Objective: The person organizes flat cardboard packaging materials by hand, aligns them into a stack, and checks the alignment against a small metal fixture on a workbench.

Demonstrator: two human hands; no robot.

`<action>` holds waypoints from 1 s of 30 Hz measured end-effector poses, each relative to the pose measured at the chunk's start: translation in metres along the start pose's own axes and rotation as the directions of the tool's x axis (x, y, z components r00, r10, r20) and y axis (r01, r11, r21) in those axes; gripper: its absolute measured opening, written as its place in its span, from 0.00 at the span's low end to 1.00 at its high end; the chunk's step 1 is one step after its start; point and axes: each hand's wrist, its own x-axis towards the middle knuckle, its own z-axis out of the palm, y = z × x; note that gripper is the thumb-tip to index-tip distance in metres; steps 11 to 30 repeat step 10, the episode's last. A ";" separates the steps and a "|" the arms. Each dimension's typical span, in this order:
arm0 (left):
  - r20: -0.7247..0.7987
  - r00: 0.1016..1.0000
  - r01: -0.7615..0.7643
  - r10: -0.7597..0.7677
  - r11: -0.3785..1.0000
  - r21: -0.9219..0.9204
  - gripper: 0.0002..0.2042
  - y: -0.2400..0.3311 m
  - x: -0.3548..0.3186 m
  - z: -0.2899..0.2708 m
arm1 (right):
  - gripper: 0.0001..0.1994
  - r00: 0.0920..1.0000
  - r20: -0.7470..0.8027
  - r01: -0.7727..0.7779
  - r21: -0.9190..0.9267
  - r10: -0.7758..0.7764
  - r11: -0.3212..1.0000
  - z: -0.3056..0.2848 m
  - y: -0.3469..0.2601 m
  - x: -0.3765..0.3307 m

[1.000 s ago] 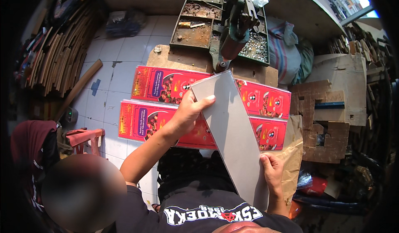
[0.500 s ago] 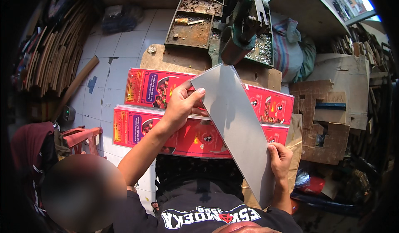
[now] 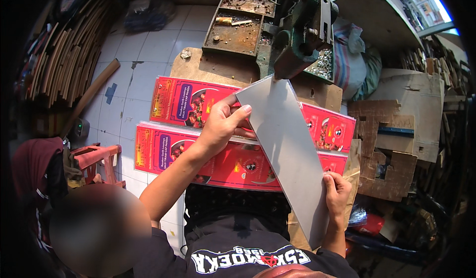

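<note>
Head view, single frame, items as I log them from my remote station. Item one: long grey card sheet [image 3: 287,149], plain-faced, a tapering strip running diagonally from upper centre down to lower right, its upper end tucked right under the nose of the green machine. Item two: left hand [image 3: 223,124], forearm rising from the lower left, grip clenched on the sheet's upper left edge, thumb across the grey face, fingers behind where I cannot see them. Item three: right hand [image 3: 337,193], low on the right, grip closed around the sheet's lower right edge, fingers curled over the rim. Item four: green machine [image 3: 297,35], cast metal, heavy arm, standing at top centre on a brown board [image 3: 208,64]; the sheet's top corner meets it, though I cannot tell whether the two touch. Item five: rusty metal tray [image 3: 238,30] just left of the machine, holding small loose parts. Item six: two flat red printed cartons [image 3: 188,104], lying side by side beneath the sheet and the left hand, one row nearer the machine, one nearer the body. Item seven: white tiled floor [image 3: 144,50] at upper left. Item eight: stacked cardboard strips [image 3: 64,60] leaning along the left edge. Item nine: brown cardboard pieces [image 3: 391,149] piled at right. Item ten: red plastic stool [image 3: 99,159] at left, near a second person whose blurred head fills the lower left corner.
</note>
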 end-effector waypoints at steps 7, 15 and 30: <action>0.021 1.000 0.002 -0.002 1.000 0.004 0.22 0.001 -0.001 -0.001 | 0.06 1.000 0.009 -0.012 0.004 0.012 1.000 0.000 -0.001 0.001; 0.032 0.999 0.006 -0.005 1.000 -0.020 0.24 -0.002 0.002 -0.002 | 0.06 1.000 0.010 -0.025 0.021 0.025 0.999 0.000 0.001 0.000; 0.032 0.999 0.006 -0.005 1.000 -0.020 0.24 -0.002 0.002 -0.002 | 0.06 1.000 0.010 -0.025 0.021 0.025 0.999 0.000 0.001 0.000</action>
